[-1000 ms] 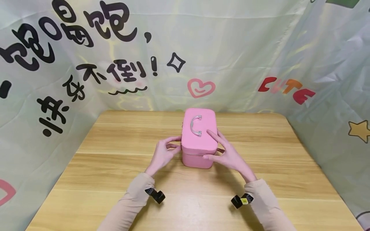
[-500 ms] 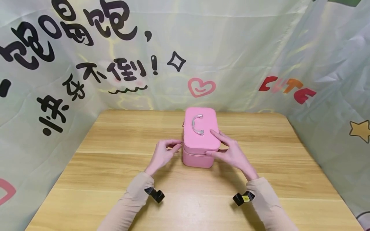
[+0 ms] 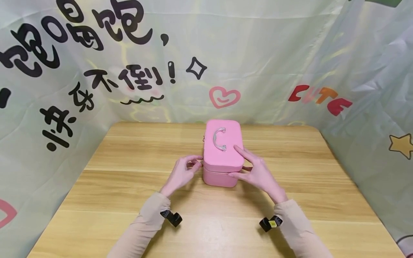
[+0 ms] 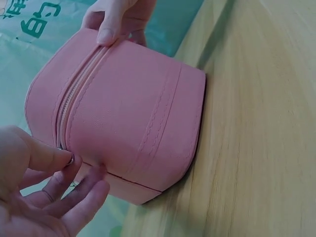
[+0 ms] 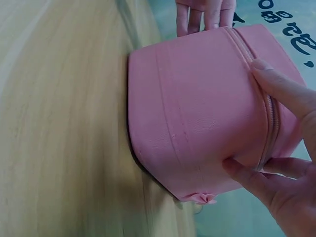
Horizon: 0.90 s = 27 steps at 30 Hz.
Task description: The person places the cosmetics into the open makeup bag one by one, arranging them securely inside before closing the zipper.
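A pink zippered case (image 3: pixel 222 157) stands upright on the wooden table, its lid down and a silver handle (image 3: pixel 215 141) on top. At its left side, my left hand (image 3: pixel 181 172) pinches a small metal zipper pull (image 4: pixel 72 159) between thumb and forefinger. The zipper (image 4: pixel 70 96) runs round the case just under the lid; its teeth look closed along the near end. My right hand (image 3: pixel 259 173) steadies the right side, thumb on the zipper at the near end and fingers spread on the lid and side. A pink bow (image 5: pixel 201 198) sits low on that side.
The wooden table (image 3: pixel 135 150) reaches back to a printed cloth backdrop (image 3: pixel 258 53), which also hangs at both sides. Small black cameras (image 3: pixel 171 218) are strapped to both sleeves.
The case tipped slightly rightward half a second ago and has settled back left, the right hand moving with it. The left hand stays at the left side with small finger shifts.
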Motion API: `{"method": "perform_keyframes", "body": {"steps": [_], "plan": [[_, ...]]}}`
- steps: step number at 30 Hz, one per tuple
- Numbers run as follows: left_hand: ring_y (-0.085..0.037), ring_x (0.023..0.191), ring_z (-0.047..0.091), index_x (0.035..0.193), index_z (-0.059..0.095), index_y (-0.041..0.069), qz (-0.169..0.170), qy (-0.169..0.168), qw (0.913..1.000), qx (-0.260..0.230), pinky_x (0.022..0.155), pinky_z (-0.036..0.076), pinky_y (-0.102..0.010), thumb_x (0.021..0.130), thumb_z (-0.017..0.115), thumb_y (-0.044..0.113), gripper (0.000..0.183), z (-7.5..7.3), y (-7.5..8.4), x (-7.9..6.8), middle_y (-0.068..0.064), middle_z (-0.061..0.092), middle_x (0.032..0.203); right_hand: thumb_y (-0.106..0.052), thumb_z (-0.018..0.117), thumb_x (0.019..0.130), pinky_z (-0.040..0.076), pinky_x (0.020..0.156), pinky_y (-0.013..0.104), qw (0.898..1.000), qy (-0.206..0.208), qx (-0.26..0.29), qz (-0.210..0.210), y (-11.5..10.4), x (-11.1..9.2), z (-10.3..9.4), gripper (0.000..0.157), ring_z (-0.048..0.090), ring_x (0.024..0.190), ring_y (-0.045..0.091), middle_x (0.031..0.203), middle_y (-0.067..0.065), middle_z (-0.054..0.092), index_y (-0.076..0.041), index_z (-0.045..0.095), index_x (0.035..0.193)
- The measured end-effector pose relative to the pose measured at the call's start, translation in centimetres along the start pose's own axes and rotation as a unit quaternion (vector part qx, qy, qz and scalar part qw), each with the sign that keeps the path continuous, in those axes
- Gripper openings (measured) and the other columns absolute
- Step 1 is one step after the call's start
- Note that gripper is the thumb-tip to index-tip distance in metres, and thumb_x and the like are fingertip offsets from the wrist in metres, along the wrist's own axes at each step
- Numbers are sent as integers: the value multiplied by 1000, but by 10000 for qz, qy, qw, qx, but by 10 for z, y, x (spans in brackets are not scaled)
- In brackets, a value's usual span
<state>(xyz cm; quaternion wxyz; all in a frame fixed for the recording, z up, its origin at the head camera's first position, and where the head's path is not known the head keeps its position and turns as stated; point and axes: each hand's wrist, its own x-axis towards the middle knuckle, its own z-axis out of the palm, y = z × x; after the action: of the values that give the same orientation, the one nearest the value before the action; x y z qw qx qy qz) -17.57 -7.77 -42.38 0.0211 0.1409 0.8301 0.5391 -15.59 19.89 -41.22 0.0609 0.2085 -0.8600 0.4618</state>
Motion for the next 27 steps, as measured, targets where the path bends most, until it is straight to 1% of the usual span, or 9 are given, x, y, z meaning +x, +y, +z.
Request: {"method": "perform_keyframes", "body": {"steps": [3, 4, 6, 10, 13, 17, 21, 25, 27], "plan": [[-33, 102, 74, 126, 66, 0, -132, -30, 9995, -282, 92, 60, -37, 95, 62, 3, 31, 0, 1, -1, -12, 66, 93, -18, 91, 73, 61, 84, 36, 9997, 142, -153, -80, -2, 0, 4, 93, 47, 140, 42, 159, 25, 37, -14, 44, 153], [-34, 104, 73, 128, 65, 0, -164, -41, 9991, -385, 92, 60, -36, 95, 62, 3, 33, 0, 2, -2, -12, 65, 93, -18, 92, 72, 62, 83, 36, 9994, 216, -218, -139, -2, 0, 5, 92, 48, 139, 44, 158, 27, 36, -13, 45, 152], [-34, 101, 74, 130, 64, -1, -171, -35, 9990, -423, 89, 61, -35, 95, 61, 3, 35, 0, 3, -2, -12, 65, 92, -18, 92, 72, 62, 81, 37, 9985, 383, -352, -191, -4, -1, 9, 90, 47, 139, 45, 160, 28, 33, -12, 48, 150], [-27, 95, 73, 130, 64, -3, 139, -25, 9998, -102, 92, 60, -35, 95, 62, 2, 36, -1, 2, -3, -15, 70, 95, -20, 93, 70, 62, 79, 39, 9951, 664, -671, -303, -7, -2, 16, 87, 43, 140, 48, 162, 32, 24, -9, 51, 145], [-25, 93, 70, 129, 64, -5, 366, -79, 9993, 84, 92, 60, -35, 95, 60, 1, 35, -2, 0, -3, -19, 70, 104, -21, 94, 69, 61, 81, 38, 9929, 743, -821, -428, -8, -2, 20, 88, 52, 134, 45, 155, 30, 39, -6, 50, 144], [-23, 94, 69, 130, 63, -5, 441, -160, 9986, 249, 91, 60, -34, 96, 59, 0, 35, -4, 0, -4, -20, 69, 114, -23, 94, 69, 62, 81, 35, 9900, 868, -977, -535, -10, -2, 25, 88, 67, 116, 39, 135, 26, 62, -3, 49, 142], [-26, 94, 70, 127, 65, -5, 405, -123, 9987, 285, 93, 60, -36, 95, 59, 0, 33, -6, 3, -4, -19, 69, 111, -27, 94, 69, 62, 79, 35, 9862, 1008, -1195, -551, -11, -2, 26, 86, 72, 106, 38, 129, 27, 66, -2, 51, 140], [-27, 95, 71, 117, 71, -6, 369, -35, 9988, 308, 90, 61, -34, 94, 60, -1, 25, -7, 7, -5, -18, 70, 106, -30, 94, 69, 63, 74, 35, 9831, 1137, -1324, -559, -12, -2, 26, 85, 75, 97, 37, 123, 28, 69, -2, 54, 138], [-25, 94, 70, 111, 73, -5, 424, -46, 9982, 412, 87, 61, -31, 94, 62, -1, 21, -8, 9, -5, -16, 70, 103, -30, 94, 69, 63, 72, 35, 9821, 1194, -1343, -568, -13, -3, 25, 84, 76, 94, 36, 120, 28, 70, -1, 55, 138]]}}
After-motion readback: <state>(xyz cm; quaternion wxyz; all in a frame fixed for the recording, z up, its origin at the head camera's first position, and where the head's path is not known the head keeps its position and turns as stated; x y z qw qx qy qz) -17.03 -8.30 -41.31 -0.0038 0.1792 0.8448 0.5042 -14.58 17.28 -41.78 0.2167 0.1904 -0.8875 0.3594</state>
